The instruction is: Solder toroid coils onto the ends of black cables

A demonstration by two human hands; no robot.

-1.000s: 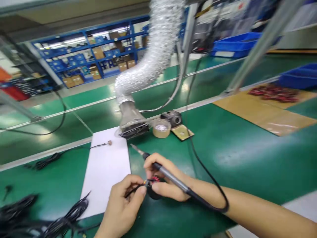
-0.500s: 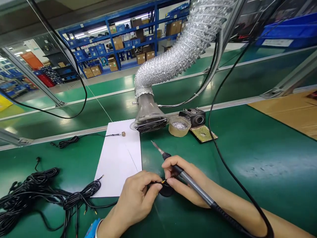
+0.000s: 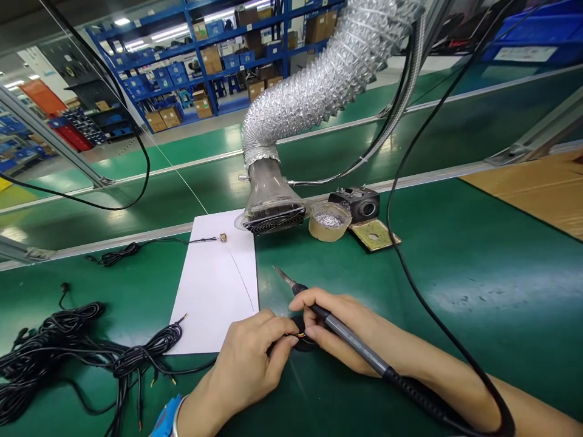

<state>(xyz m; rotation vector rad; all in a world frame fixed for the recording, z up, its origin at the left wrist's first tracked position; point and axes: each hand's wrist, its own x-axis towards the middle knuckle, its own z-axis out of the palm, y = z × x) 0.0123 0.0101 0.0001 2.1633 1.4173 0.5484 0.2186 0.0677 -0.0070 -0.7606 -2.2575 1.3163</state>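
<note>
My left hand (image 3: 255, 349) pinches a black cable whose thin coloured wires (image 3: 300, 335) show between the fingertips of both hands. My right hand (image 3: 334, 321) grips a soldering iron (image 3: 357, 346), its metal tip pointing up and left, clear of the wires. The thumb and a finger of that hand also close near the wire ends. Beneath the fingertips is a round black part (image 3: 304, 346), partly hidden. A white sheet (image 3: 214, 291) lies to the left, with a small brass-coloured connector (image 3: 223, 237) on a black lead.
Coiled black cables (image 3: 50, 346) lie at the left. A fume hood (image 3: 273, 209) hangs from a silver duct (image 3: 310, 97). Behind my right hand are a tub of metal shavings (image 3: 328, 222), a yellow sponge (image 3: 374, 235) and a black holder (image 3: 359, 205). Cardboard (image 3: 537, 188) lies far right.
The view has shifted slightly. The iron's tip has moved a little left with my right hand, and the coloured wires between my fingertips show more clearly.
</note>
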